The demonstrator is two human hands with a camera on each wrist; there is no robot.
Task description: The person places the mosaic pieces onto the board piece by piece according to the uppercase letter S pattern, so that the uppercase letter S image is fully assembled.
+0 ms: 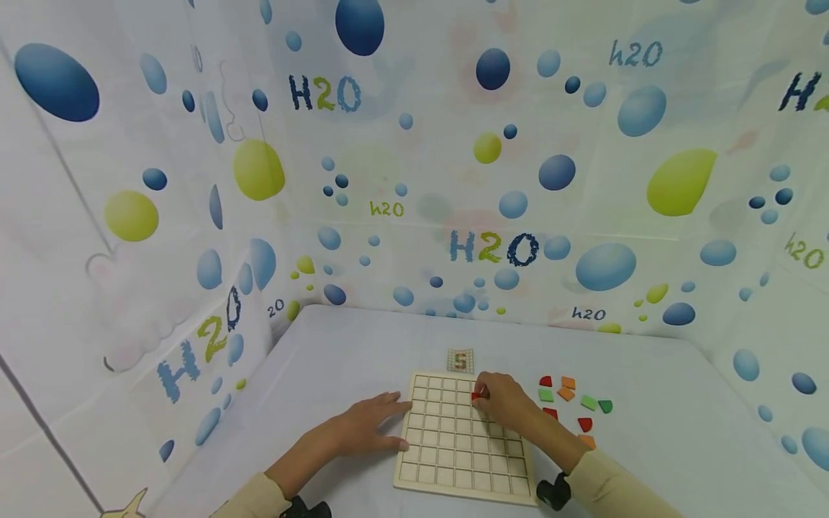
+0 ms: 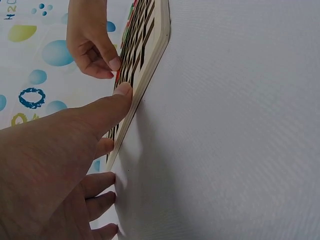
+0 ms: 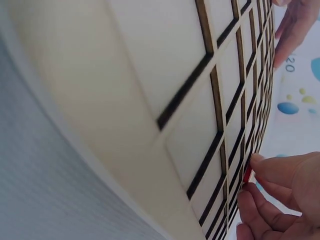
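A pale wooden grid board (image 1: 429, 455) lies on the white table. My right hand (image 1: 508, 403) pinches a small red piece (image 3: 248, 171) between thumb and finger, at a cell near the board's far right corner. In the right wrist view the piece is right at the grid surface; whether it is fully seated I cannot tell. My left hand (image 1: 364, 429) rests against the board's left edge, thumb and fingers spread out, and the left wrist view shows its thumb touching the rim.
Several loose flat pieces lie right of the board, among them a green piece (image 1: 588, 402), an orange piece (image 1: 568, 383) and a red piece (image 1: 585, 424). A small pattern card (image 1: 460, 360) lies just beyond the board. A printed curtain (image 1: 414, 180) stands behind the table (image 1: 350, 360).
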